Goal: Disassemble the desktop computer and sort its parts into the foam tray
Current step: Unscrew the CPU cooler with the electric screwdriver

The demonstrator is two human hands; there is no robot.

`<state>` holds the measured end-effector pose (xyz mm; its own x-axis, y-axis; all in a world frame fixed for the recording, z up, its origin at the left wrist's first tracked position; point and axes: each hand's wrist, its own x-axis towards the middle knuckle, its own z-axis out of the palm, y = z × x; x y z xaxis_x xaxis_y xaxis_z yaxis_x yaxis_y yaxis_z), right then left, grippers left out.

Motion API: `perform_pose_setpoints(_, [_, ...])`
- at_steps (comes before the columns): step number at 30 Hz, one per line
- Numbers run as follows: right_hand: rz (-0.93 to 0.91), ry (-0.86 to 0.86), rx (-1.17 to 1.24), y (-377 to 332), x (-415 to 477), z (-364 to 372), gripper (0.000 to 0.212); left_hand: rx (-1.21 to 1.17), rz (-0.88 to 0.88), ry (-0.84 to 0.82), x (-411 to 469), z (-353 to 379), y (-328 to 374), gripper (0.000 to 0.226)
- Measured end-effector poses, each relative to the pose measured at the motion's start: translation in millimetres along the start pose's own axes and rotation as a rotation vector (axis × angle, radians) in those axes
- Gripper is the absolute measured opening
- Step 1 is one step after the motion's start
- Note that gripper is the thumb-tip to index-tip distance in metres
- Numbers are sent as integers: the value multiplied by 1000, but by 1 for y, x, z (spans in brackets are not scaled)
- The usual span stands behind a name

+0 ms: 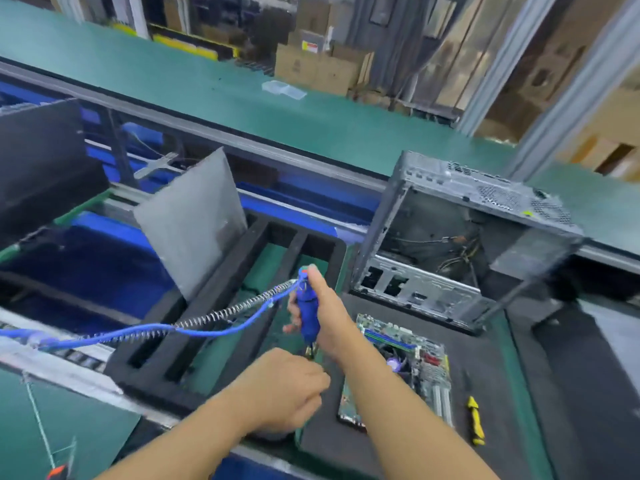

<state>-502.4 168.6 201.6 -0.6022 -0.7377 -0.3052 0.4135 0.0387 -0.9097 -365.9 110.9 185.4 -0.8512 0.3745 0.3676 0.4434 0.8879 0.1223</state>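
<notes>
My right hand grips a blue electric screwdriver upright, thumb on its top, above the black foam tray. My left hand is curled at the screwdriver's tip, pinching something small that I cannot make out. A green motherboard lies flat in the tray's right pocket, partly hidden by my right forearm. The open grey computer case stands behind it, with loose wires inside. A grey side panel stands tilted in a tray slot.
The screwdriver's blue coiled cable runs off to the left edge. A yellow-handled tool lies on the foam at right. A blue bin sits at left. A green conveyor runs behind, with cardboard boxes beyond.
</notes>
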Motion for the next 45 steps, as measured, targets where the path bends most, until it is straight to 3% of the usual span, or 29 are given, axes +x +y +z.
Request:
perform_pose_setpoints(5, [-124,160,220,-15,-28,-74,45,-226,-452,-246,24,55,-11,12])
perform_pose_setpoints(11, [-165,286,-17,-29,-66,-147,26,-423,-611,-230,87,105,7,19])
perform_pose_setpoints(16, [-212,302,-178,-35,-85,-187,47,-518,-739,-186,116,143,21,13])
perform_pose_setpoints(19, [-206,331,-168,-35,-88,-210,53,-400,-737,-201,126,163,23,22])
perform_pose_setpoints(23, [-177,302,16,-28,-85,-234,35,-240,-669,-182,140,180,29,28])
perform_pose_setpoints(26, [-193,279,-61,-18,-81,-245,32,-110,-586,-208,147,193,34,40])
perform_pose_setpoints(31, [-231,225,-124,-1,-68,-253,38,-122,-475,-315,161,207,36,67])
perform_pose_setpoints(39, [-296,246,3,22,-41,-266,32,-1,-487,-265,163,226,40,75])
perform_pose_setpoints(45, [-226,261,116,33,-27,-265,35,39,-495,-166,163,229,43,56])
